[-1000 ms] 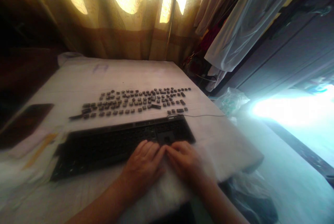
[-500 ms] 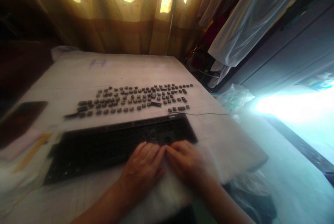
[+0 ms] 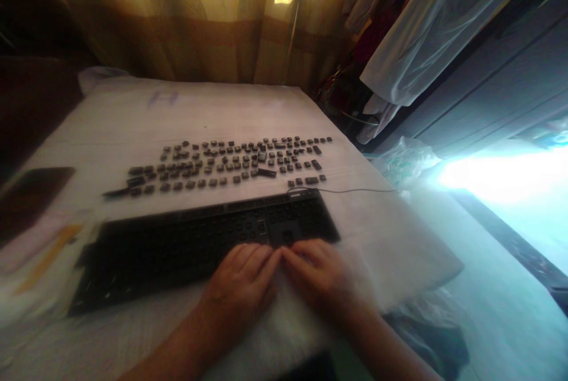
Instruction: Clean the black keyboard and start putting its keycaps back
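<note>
A black keyboard with its keycaps removed lies on a white-covered table. My left hand and my right hand rest palm-down at its near edge, toward its right end. Their fingers lie flat and the fingertips meet in the middle, touching the keyboard's rim. I make out nothing in either hand. Several loose black keycaps are laid out in rows on the cloth beyond the keyboard. A thin cable leaves the keyboard's far right corner.
A dark phone and a yellow strip lie at the table's left. Brown curtains hang behind the table. Pale cloth hangs at the right, with plastic bags below it and a bright floor beyond.
The view has tilted slightly down and the scene has shifted up in the picture. Both hands have stayed at the keyboard's near edge with the fingertips together.
</note>
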`<action>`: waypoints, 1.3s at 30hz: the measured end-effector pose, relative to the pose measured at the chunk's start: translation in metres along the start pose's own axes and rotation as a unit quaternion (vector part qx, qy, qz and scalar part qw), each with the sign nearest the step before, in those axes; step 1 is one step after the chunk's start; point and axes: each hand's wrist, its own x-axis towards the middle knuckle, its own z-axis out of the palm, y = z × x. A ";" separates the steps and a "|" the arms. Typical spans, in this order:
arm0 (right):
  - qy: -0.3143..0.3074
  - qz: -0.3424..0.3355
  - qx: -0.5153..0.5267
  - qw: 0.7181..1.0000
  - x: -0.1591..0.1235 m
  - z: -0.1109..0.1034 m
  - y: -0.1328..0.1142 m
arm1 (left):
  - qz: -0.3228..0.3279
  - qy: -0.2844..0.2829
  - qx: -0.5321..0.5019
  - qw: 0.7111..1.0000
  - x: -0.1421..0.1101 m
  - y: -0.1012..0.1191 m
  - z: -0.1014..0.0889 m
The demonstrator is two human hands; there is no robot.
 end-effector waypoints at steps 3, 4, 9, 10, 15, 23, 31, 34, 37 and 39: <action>-0.020 -0.020 -0.009 1.000 0.004 -0.006 0.002 | -0.002 -0.004 -0.001 1.000 0.002 0.000 0.000; -0.026 -0.026 -0.013 0.999 0.005 -0.008 0.003 | -0.001 -0.003 0.000 1.000 0.002 0.000 0.000; -0.058 -0.067 -0.028 0.996 0.009 -0.012 0.006 | 0.003 -0.006 0.003 1.000 -0.003 -0.002 0.002; -0.059 -0.074 -0.026 0.995 0.009 -0.012 0.006 | 0.003 -0.009 0.003 1.000 -0.004 -0.002 0.003; -0.061 -0.084 -0.020 0.994 0.010 -0.010 0.005 | 0.002 0.000 0.007 1.000 -0.005 -0.001 0.004; -0.062 -0.015 0.056 0.996 0.012 -0.011 0.008 | 0.000 0.011 0.010 1.000 -0.003 -0.001 0.002; -0.101 0.090 0.102 0.986 0.016 -0.011 0.006 | 0.002 0.005 0.004 1.000 -0.003 -0.002 0.003; -0.090 0.098 0.115 0.984 0.015 -0.010 0.006 | -0.001 0.009 0.001 1.000 -0.004 -0.003 0.004; -0.051 0.123 0.150 0.980 0.012 -0.010 0.008 | 0.000 0.013 0.000 1.000 -0.005 -0.003 0.003; -0.034 0.142 0.184 0.972 0.011 -0.011 0.009 | 0.000 0.019 0.000 1.000 -0.004 -0.003 0.000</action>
